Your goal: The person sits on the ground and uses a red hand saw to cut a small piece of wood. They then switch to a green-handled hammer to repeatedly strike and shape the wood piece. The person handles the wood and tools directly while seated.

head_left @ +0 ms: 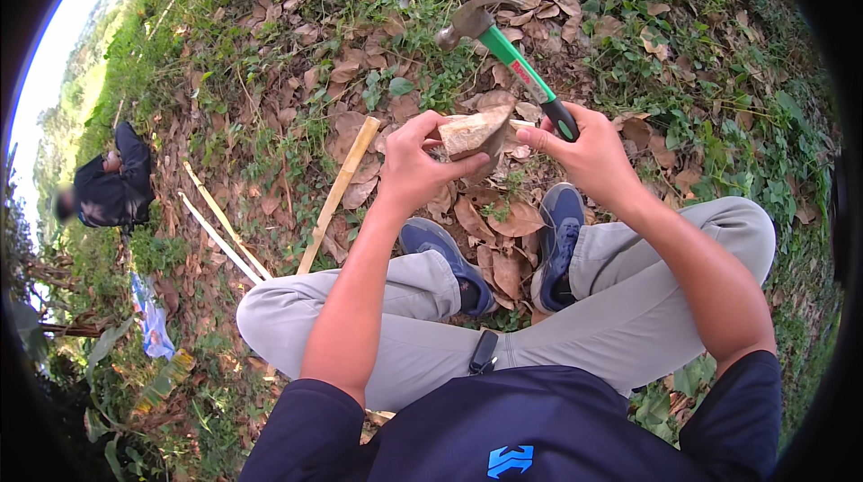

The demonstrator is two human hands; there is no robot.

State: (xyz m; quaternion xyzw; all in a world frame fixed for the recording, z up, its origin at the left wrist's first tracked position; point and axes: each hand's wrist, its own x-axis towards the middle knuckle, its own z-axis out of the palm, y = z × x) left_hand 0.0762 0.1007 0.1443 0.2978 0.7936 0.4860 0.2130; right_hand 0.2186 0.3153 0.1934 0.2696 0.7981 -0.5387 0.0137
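Left fingers (pixel 420 129) are grasping a pale wood piece (pixel 464 135) near twelve o'clock, probably stiff and light, best held by its sides; right fingers (pixel 539 138) are clasping the hammer (pixel 517 65) by its grip (pixel 562 121), the head (pixel 467 23) likely weighing more.

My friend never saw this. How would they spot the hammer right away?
Start at the blue shoes, then go up to the right hand. The hammer slants up and left from it. Unlike the pale wooden piece in the left hand, it has a metal claw head and a green handle with a black grip.
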